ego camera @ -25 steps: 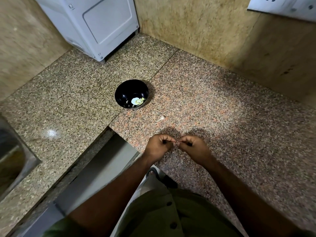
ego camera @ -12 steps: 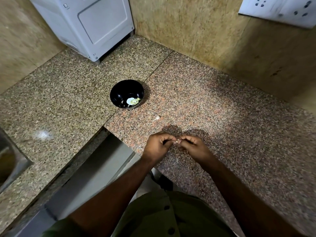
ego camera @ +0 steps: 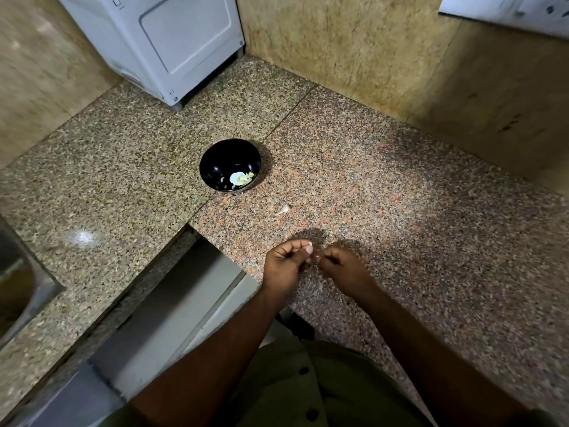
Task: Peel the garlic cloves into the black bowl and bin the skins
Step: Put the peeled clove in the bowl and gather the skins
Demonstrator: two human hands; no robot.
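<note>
1. Both hands low centre of frame, above the granite worktop (ego camera: pixel 400 211), fingertips meeting.
2. Left hand (ego camera: pixel 284 261): fingers curled, thumb and forefinger pinching a small pale garlic clove (ego camera: pixel 313 257). Right hand (ego camera: pixel 345 266): curled, pinching the same clove; blurred.
3. Loose skin scrap (ego camera: pixel 282 210) on worktop, just beyond the hands.
4. Black bowl (ego camera: pixel 230 164) mid-frame, pale peeled pieces inside.
5. White appliance (ego camera: pixel 160 41) upper left; no readable writing.
</note>
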